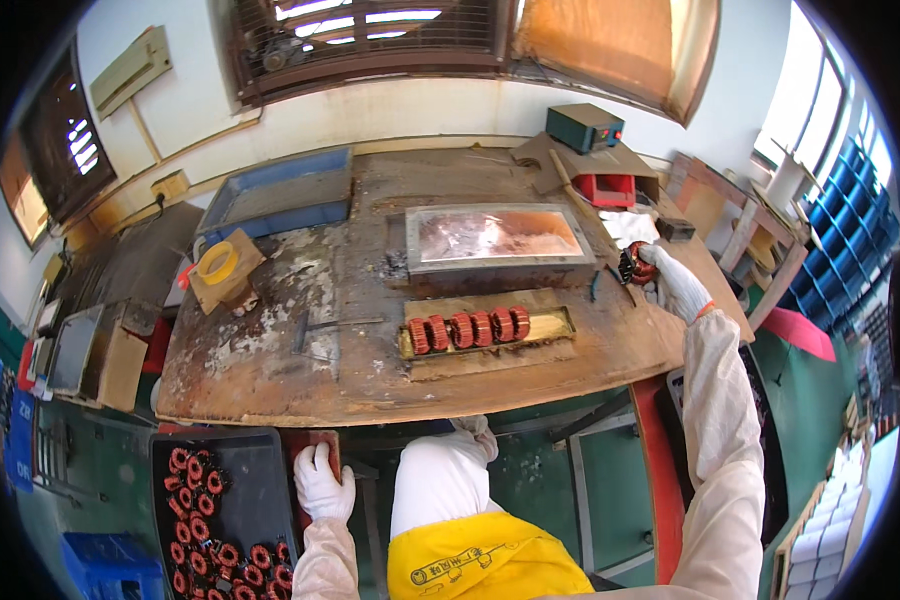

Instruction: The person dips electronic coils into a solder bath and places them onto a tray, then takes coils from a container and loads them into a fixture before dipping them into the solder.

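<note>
A copper-wound ring coil [631,264] is up at the right end of the surface [370,392], in the gloved right hand [660,275]. The fingers are closed around its near right side; the glove covers that part, and dark patches on the coil's left make its windings hard to read. I can't tell whether it also touches the wood beneath.

The left hand [323,482], gloved too, lies over a reddish-brown board [332,440] below the near edge, thumb a little apart from the other fingers. Whether they grip the board or merely rest on it, I can't tell from here.

Left of the held coil, a row of similar copper coils [460,329] stands in a shallow brass-coloured tray [548,327]. Just behind sits a rectangular metal vessel [500,268], glare hiding much of what is in it. A white cloth [628,228] is just beyond the right hand, with a red bin [607,190] behind.

Down beside the left hand, a black tray [253,500] holds many loose coils [199,528], its lower end cut off. Another dark tray [776,470] is mostly hidden by the right sleeve.
</note>
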Motion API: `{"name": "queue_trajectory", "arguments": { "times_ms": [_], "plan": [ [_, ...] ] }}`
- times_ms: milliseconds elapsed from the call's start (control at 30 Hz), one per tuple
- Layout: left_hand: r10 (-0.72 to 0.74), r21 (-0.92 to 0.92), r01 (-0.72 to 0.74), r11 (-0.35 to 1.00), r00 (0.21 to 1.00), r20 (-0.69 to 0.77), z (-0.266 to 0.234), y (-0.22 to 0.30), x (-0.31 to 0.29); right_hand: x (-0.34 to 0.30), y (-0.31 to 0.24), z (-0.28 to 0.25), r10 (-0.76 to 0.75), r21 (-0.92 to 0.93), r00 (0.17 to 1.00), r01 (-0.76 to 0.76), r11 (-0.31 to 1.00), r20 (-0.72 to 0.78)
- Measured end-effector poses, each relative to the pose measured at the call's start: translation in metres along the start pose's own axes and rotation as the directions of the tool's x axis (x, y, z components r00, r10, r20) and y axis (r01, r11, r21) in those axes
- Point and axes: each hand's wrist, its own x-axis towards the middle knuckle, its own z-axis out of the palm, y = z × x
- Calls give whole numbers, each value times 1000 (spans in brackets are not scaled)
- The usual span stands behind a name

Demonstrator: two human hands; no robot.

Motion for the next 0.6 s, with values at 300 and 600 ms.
{"name": "queue_trajectory", "arguments": {
  "times_ms": [300, 600],
  "plan": [
    [8, 11, -8, 1000, 1000, -17, 4, -2, -2, 15, 89, -120, 136, -261, 982, -166, 951, -132],
    [8, 50, -8, 999, 1000, -5, 6, -3, -3, 13, 124, -152, 230, -96, 967, -240, 966, -106]
  ]
}}
